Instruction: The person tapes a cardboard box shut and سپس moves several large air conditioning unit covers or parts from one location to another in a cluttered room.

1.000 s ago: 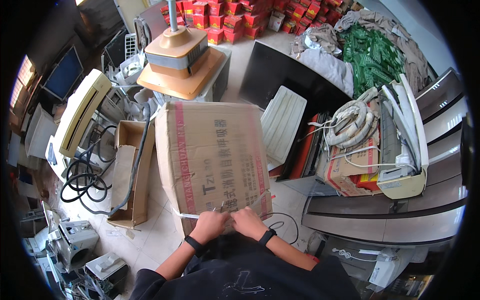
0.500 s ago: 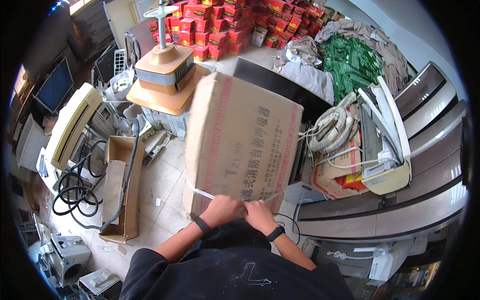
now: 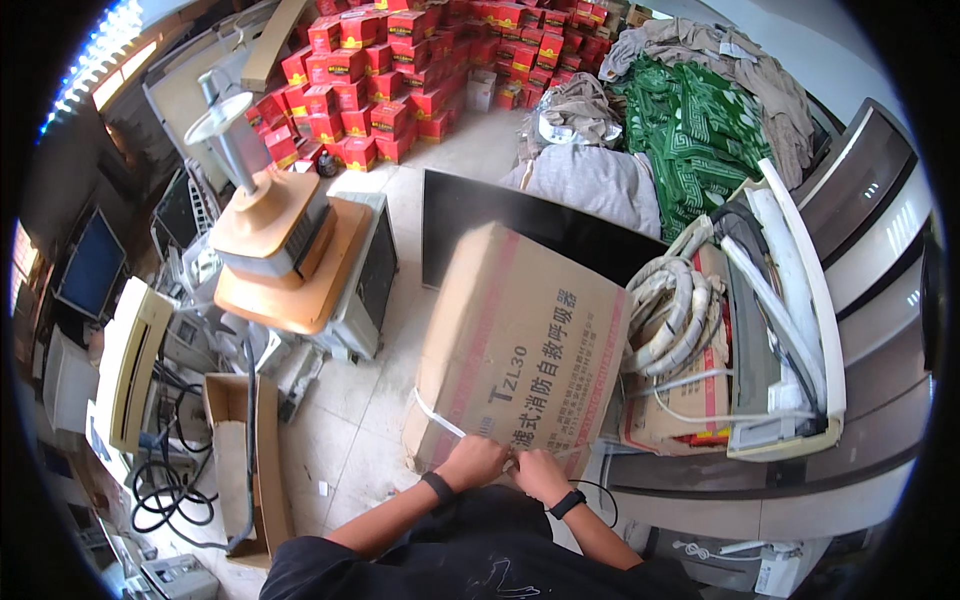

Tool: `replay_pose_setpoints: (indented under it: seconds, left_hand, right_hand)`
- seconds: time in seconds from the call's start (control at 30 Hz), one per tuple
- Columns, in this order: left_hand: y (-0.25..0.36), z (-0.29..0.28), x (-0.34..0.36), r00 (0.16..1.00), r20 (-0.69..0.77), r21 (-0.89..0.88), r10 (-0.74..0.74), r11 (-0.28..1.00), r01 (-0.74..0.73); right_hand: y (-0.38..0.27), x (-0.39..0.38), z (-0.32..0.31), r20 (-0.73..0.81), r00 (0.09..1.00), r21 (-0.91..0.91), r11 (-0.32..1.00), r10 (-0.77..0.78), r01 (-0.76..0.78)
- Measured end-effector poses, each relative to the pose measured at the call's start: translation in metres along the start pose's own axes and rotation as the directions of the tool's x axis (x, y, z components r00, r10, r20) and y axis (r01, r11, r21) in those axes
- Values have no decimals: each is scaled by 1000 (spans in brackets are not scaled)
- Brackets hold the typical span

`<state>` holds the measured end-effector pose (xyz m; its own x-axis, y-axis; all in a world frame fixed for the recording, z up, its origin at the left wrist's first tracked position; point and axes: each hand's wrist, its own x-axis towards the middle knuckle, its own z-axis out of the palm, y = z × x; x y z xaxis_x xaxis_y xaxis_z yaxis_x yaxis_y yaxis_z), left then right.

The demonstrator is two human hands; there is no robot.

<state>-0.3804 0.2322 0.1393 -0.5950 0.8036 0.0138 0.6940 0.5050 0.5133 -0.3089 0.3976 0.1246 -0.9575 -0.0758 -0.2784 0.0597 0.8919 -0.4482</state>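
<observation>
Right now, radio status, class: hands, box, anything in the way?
Left hand closed on white strap; right hand alongside, grip hidden. Large cardboard box in front. Black screen beyond it, partly hidden.

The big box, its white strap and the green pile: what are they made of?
The big box looks like dull brown cardboard, with flat printed sides. The white strap may be smooth plastic; it's thin and flat, too small to be sure. The green pile seems soft, patterned cloth, since it lies in folds.

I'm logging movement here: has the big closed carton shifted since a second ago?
Yes. The big carton has moved to the right, away from the open cardboard box; the gap between them has widened.
</observation>
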Motion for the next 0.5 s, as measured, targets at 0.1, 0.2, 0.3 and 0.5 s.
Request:
replay_pose_setpoints:
  seconds: [0.1, 0.2, 0.3, 0.5]
  left_hand:
    - [-34, 1, 58, 998, 51, 26, 21, 999, -22]
    - [-60, -11, 115, 997, 70, 22, -23, 1000, 22]
    - [-86, -7, 137, 999, 34, -25, -5, 1000, 5]
    - [-140, -2, 134, 997, 28, -132, -74, 988, 77]
  right_hand:
    - [20, 51, -18, 8, 1000, -59, 998, 14, -14]
    - [35, 101, -48, 22, 996, 11, 996, 91, -92]
    - [47, 130, -53, 69, 996, 16, 999, 48, -49]
    - [37, 164, -38, -7, 1000, 103, 995, 10, -9]
